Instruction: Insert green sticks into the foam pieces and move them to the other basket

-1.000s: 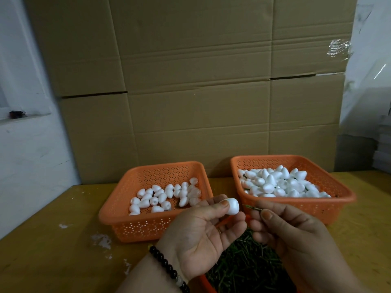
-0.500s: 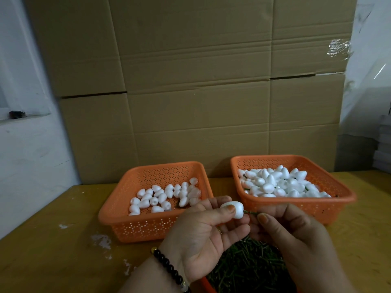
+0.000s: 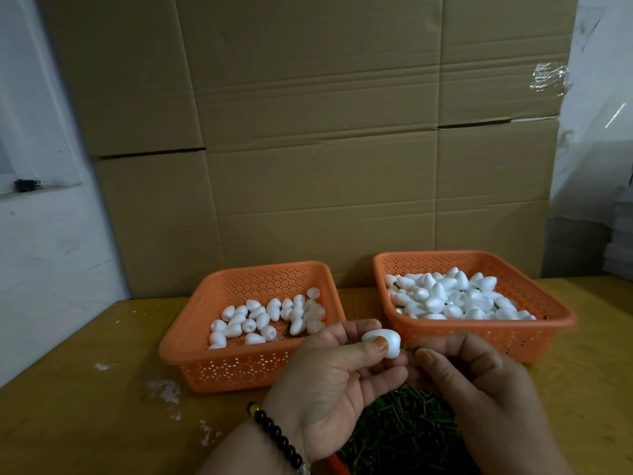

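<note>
My left hand (image 3: pixel 337 378) pinches a white foam piece (image 3: pixel 387 341) between thumb and fingers, in front of the two orange baskets. My right hand (image 3: pixel 479 382) pinches a thin green stick (image 3: pixel 408 349) whose tip meets the right side of the foam piece; only a short bit of stick shows. The left basket (image 3: pixel 219 365) holds several loose foam pieces. The right basket (image 3: pixel 534 337) is heaped with foam pieces, some with green stems showing. A pile of green sticks (image 3: pixel 400 430) lies in a container below my hands.
Both baskets stand on a yellow wooden table (image 3: pixel 85 416) with white flecks near the left basket. Tall cardboard boxes (image 3: pixel 308 149) wall off the back. A white wall (image 3: pixel 41 252) is at the left, plastic-wrapped stacks at the right.
My hands have come together: the stick tip, apart from the foam piece a second ago, now meets its right side. The foam piece has shifted slightly right.
</note>
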Available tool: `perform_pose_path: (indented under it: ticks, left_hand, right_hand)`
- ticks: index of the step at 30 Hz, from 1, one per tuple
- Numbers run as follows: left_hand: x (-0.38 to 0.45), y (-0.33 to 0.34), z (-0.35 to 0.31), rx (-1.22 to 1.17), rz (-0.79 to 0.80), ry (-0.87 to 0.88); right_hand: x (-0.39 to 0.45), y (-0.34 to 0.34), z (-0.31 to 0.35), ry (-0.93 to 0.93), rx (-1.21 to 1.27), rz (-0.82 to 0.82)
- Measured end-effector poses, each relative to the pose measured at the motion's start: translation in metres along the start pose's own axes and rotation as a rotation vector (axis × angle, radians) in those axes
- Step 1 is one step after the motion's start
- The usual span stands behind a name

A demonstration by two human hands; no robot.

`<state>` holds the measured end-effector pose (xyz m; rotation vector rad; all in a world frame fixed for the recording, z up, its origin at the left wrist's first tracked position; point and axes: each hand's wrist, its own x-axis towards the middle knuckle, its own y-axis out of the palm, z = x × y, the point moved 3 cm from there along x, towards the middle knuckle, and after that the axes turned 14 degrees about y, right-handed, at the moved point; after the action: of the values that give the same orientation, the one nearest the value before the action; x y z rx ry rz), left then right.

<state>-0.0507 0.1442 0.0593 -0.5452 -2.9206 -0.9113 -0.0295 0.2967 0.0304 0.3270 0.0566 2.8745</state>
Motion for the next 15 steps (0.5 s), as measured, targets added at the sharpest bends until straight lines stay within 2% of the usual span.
perform_pose_path:
  ticks: [15]
  left_hand:
    - [-0.0027, 0.0015, 0.0016, 0.058, -0.002, 0.019]
  right_hand:
    - [-0.0009, -0.0006, -0.0043, -0.037, -0.046, -0.016]
